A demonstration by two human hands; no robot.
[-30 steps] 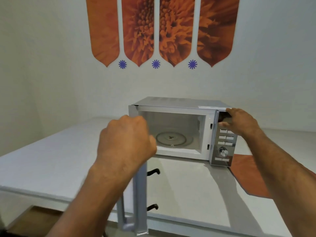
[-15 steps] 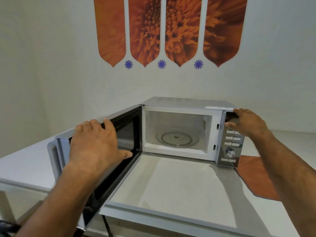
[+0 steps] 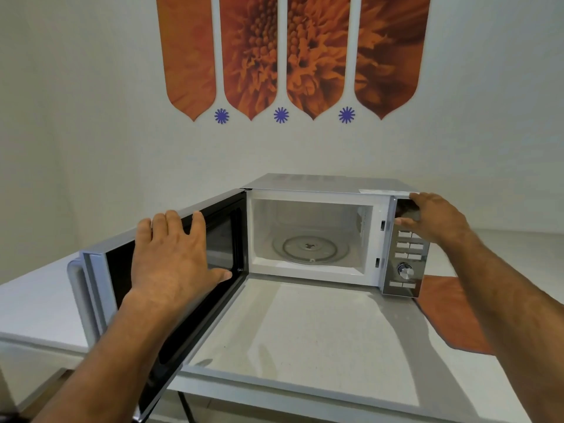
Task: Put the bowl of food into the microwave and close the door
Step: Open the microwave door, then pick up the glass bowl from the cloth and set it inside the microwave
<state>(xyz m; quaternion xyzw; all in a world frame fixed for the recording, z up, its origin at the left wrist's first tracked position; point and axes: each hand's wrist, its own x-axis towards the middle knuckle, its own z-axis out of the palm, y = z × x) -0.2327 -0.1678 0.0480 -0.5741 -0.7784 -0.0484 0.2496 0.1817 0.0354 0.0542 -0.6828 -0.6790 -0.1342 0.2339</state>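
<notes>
A white and silver microwave (image 3: 329, 184) stands on the table with its cavity open; only the glass turntable (image 3: 309, 248) lies inside. Its door (image 3: 222, 236) hangs swung wide to the left, dark inner window facing me. My left hand (image 3: 174, 254) lies flat on the door's inner face, fingers hooked over its top edge. My right hand (image 3: 433, 216) grips the top right front corner of the microwave, above the control panel (image 3: 406, 261). No bowl of food is in view.
The pale table (image 3: 305, 328) stretches in front of the microwave to an edge near me. An orange mat (image 3: 451, 312) lies at the right of the microwave. Orange flower panels (image 3: 290, 53) hang on the white wall behind.
The door has swung from about halfway open to wide open at the left. My left hand went from a fist on the door's edge to lying flat on its inner face. My right hand stayed.
</notes>
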